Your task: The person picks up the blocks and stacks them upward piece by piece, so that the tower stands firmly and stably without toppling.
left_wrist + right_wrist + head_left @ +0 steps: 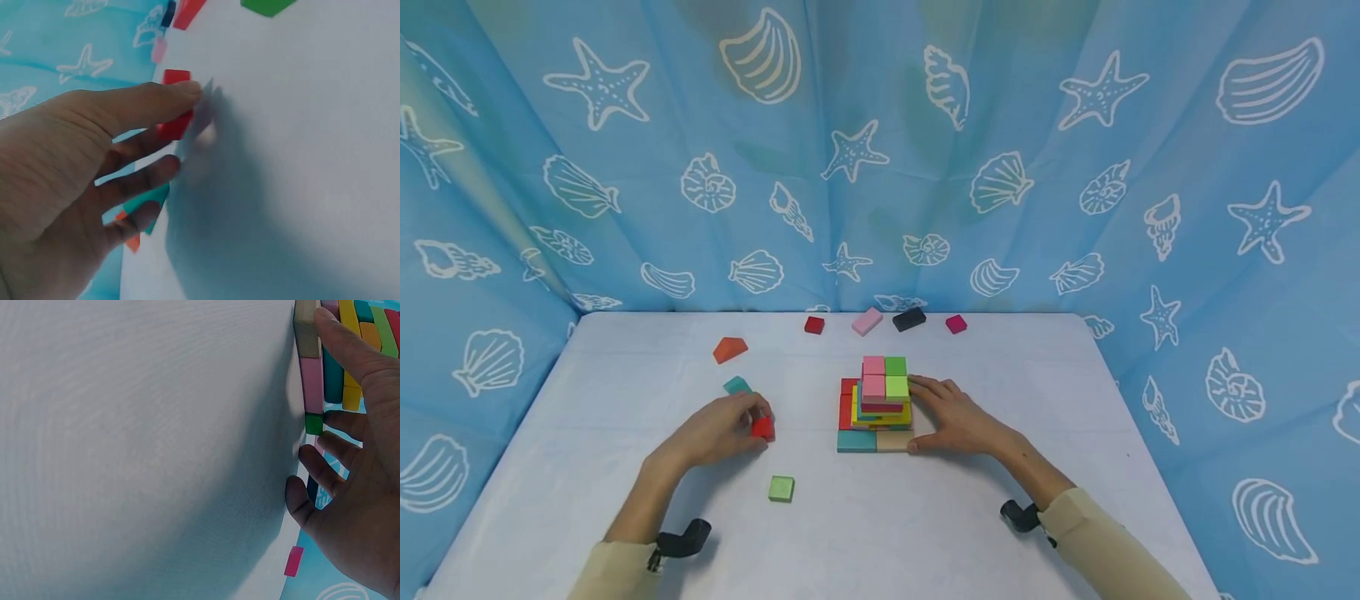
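Note:
Between thumb and forefinger, my left hand (pixel 724 427) pinches a small red block (pixel 763 428) over the left part of the table. The left wrist view shows the red block (pixel 177 128) partly covered by the thumb. A stepped stack of colored blocks (pixel 876 417) stands mid-table, with pink and green blocks on its top. My right hand (pixel 958 417) lies along the stack's right side with its fingers spread. Its thumb touches the tan block (pixel 307 337) at the bottom layer's front corner; whether the other fingertips touch the stack is hard to tell.
A teal block (pixel 737 385) lies just behind my left hand, an orange block (pixel 730 349) farther back. One green block (pixel 781 489) sits in front. Along the back edge lie red (pixel 814 325), pink (pixel 867 322), black (pixel 909 319) and magenta (pixel 956 324) blocks, near the blue curtain (pixel 880 208).

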A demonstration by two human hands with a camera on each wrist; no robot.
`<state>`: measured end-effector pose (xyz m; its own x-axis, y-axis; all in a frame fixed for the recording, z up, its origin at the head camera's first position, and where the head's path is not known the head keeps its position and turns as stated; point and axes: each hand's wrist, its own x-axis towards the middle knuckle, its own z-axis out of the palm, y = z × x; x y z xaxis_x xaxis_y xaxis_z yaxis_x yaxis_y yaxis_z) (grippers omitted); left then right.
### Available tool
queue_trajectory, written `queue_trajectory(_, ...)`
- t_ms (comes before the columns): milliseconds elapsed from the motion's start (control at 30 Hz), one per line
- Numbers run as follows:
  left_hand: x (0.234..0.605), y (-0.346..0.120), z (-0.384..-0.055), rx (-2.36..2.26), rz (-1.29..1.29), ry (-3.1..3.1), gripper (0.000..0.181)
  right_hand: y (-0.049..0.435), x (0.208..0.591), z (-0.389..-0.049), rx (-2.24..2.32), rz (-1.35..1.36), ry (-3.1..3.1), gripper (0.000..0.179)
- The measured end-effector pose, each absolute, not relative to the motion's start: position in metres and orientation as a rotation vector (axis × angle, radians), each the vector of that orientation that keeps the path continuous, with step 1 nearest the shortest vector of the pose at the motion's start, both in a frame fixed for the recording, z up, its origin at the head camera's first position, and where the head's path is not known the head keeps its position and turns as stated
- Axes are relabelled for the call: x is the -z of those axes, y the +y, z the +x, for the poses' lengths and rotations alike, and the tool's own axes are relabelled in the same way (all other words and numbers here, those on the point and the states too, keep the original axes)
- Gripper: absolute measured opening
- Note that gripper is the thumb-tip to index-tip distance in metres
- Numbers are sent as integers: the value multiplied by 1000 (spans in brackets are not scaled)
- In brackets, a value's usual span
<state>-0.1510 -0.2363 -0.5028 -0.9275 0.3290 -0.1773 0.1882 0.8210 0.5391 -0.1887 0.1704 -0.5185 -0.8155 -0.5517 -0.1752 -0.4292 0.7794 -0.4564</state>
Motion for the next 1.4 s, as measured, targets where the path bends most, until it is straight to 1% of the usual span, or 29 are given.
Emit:
queue_trajectory(233,493,-208,-164,-841,450,2861,44,171,517,-190,573,-765,2674,102)
queue_trajectory(567,467,-157,-180,-1283,525,2920,45,171,517,-191,591,-793,2671,102)
queue_trajectory(800,456,-122,-183,-1569,617,2864,46,172,517,-190,580,-770,2670,101)
queue_trajectory(1067,453,-95,-182,-1556,625,2818,47,171,518,-189,571,-753,2661,101)
queue_trajectory(1400,454,-89,-182,-1476,601,2853,43,171,519,-190,563,-748,2669,102)
